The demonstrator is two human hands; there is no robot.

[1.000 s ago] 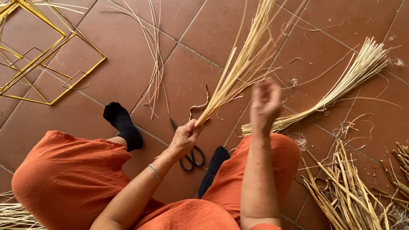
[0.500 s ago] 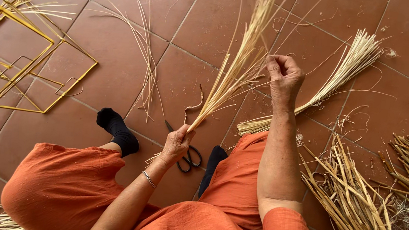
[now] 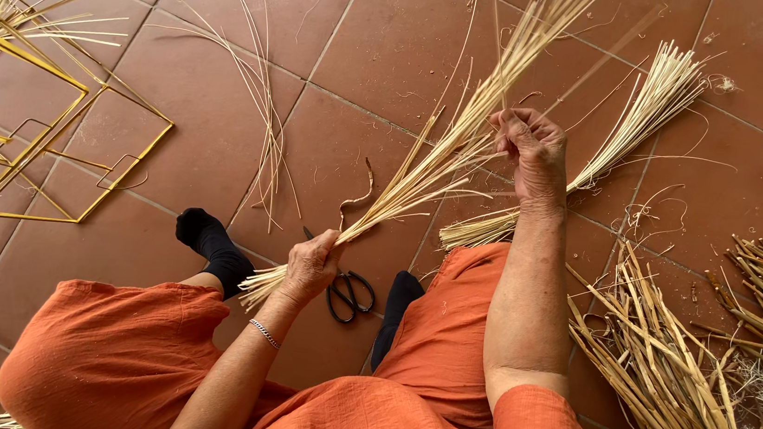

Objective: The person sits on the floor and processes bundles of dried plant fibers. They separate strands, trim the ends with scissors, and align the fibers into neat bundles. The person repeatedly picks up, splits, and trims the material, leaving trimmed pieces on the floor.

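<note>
Raised a little since half a second ago, the right hand (image 3: 532,150) now pinches strands higher up the straw bundle (image 3: 447,160).

Yellow frames (image 3: 44,131) lie on the floor (image 3: 389,38) at far left, loose strands (image 3: 265,119) beside them. Left hand (image 3: 311,268) is closed around the bundle's butt end above the scissors (image 3: 346,290); the bundle fans up and right to the right hand's closed fingers. Another bundle (image 3: 612,143) and a reed pile (image 3: 664,382) lie to the right.

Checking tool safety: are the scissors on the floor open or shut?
Shut, it seems: the scissors lie flat on the tiles beside the left hand, loop handles together; the blade tips are hidden behind it.
</note>
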